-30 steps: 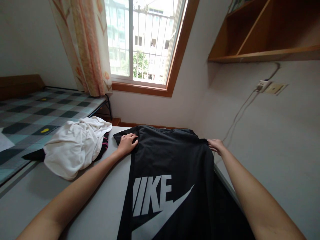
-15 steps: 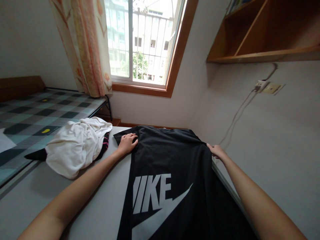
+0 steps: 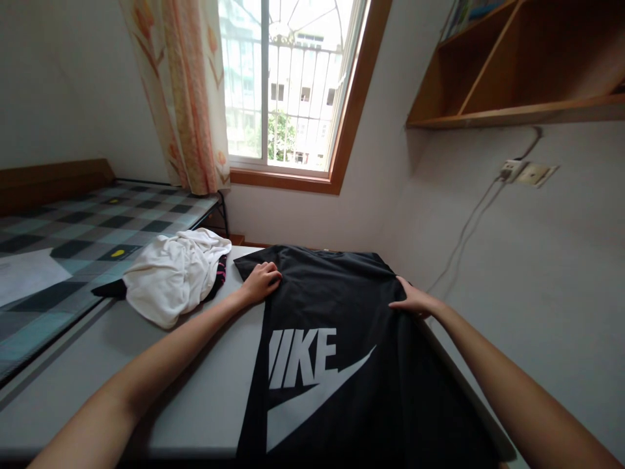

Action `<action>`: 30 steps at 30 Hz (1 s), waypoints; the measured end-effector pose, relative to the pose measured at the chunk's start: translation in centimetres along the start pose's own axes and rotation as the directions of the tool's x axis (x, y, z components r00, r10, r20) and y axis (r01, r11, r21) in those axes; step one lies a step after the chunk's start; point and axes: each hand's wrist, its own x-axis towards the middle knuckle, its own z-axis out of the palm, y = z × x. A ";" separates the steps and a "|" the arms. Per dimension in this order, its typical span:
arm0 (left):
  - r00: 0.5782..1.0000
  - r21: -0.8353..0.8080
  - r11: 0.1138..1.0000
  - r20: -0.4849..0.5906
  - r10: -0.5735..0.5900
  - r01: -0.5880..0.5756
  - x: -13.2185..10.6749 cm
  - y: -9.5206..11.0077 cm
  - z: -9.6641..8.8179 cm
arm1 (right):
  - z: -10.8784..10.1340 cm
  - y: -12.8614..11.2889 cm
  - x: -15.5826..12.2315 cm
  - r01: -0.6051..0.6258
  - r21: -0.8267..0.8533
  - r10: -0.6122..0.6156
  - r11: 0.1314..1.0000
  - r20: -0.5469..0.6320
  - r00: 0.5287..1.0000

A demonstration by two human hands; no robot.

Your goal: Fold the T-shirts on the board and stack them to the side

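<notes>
A black T-shirt (image 3: 336,306) with a large white logo lies spread on the grey table (image 3: 195,391), its collar end away from me. My left hand (image 3: 261,281) rests on the shirt's far left corner with its fingers curled into the fabric at the folded left edge. On the right edge near the shoulder, my right hand (image 3: 414,301) holds the cloth, fingers over it and thumb pointing inward. Both forearms reach in from the bottom of the view.
A crumpled white garment (image 3: 170,277) lies over dark clothing at the table's left side. Beyond it stands a bed with a checked cover (image 3: 73,228). The wall (image 3: 537,273) runs close along the table's right edge, with a socket and cable (image 3: 530,172); a wooden shelf (image 3: 512,111) hangs above.
My right hand has slid from the shirt's far right corner inward and nearer to me along the right edge. My left hand stays on the left corner. My view has shifted a little.
</notes>
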 end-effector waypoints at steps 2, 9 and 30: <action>0.994 -0.083 0.995 0.094 0.056 -0.049 -0.7 0.4 -0.8 | -0.2 -0.3 -1.1 -0.078 -0.061 0.083 0.995 0.090 0.992; 0.893 -0.316 0.941 0.449 0.035 0.122 -3.4 2.7 -3.5 | -0.9 -0.8 -4.0 -0.110 -0.112 0.140 0.988 0.313 0.939; 0.898 -0.604 0.793 0.298 0.323 -0.085 -7.4 8.3 -6.8 | -4.7 3.8 -6.8 -0.144 0.085 0.111 0.986 0.317 0.942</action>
